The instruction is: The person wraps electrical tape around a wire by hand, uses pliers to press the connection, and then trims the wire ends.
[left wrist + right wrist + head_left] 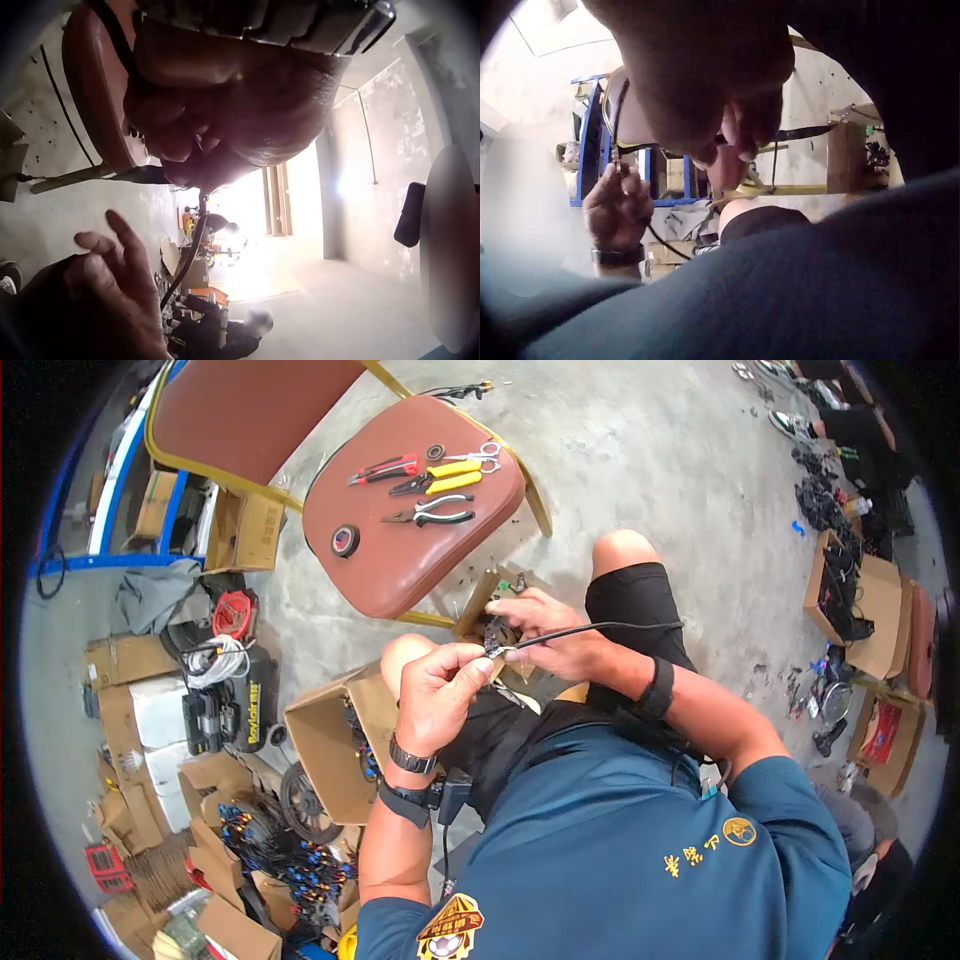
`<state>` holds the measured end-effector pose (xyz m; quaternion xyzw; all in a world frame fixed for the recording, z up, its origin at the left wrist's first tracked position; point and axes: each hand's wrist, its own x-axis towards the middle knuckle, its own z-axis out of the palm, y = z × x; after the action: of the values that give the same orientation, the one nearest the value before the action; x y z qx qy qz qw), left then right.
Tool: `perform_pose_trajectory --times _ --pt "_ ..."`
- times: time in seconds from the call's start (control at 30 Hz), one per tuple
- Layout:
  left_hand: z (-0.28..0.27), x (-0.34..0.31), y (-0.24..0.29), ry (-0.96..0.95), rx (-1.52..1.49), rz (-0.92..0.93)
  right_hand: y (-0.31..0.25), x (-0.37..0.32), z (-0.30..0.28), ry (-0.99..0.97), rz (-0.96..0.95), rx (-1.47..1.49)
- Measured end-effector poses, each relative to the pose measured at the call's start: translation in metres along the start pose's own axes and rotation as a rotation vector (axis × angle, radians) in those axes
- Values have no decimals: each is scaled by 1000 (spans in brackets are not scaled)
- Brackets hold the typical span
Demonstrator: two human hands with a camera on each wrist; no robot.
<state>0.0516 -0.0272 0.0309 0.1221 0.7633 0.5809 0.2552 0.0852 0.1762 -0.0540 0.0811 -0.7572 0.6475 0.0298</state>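
Observation:
My left hand [440, 695] pinches the end of a black cable [610, 625] between thumb and forefinger; a pale, shiny bit shows at the pinch. Close beside it, my right hand [560, 635] has its fingers and thumb apart, and the cable passes across it. In the left wrist view, the left hand [225, 112] fills the top with the cable [196, 244] hanging below, and the right hand [112, 281] shows spread fingers. The right wrist view has the right hand [705, 82] large above and the left hand [619, 210] holding the cable. Its exact tip is unclear.
On the brown chair seat [440, 570] lie pliers [445, 510], a yellow-handled tool [455, 475], a red cutter [385, 468], scissors [480, 455] and a tape roll [344, 540]. An open carton [325, 750] stands left of my legs, near a heap of connectors [285, 860].

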Motion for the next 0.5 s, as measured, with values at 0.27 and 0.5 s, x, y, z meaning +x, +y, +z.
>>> perform_pose_trajectory --times 0.27,0.5 --pt "2 4 3 83 401 224 18 11 9 -135 -292 -35" --pt "12 5 -1 152 234 186 23 -1 15 -329 -176 6"
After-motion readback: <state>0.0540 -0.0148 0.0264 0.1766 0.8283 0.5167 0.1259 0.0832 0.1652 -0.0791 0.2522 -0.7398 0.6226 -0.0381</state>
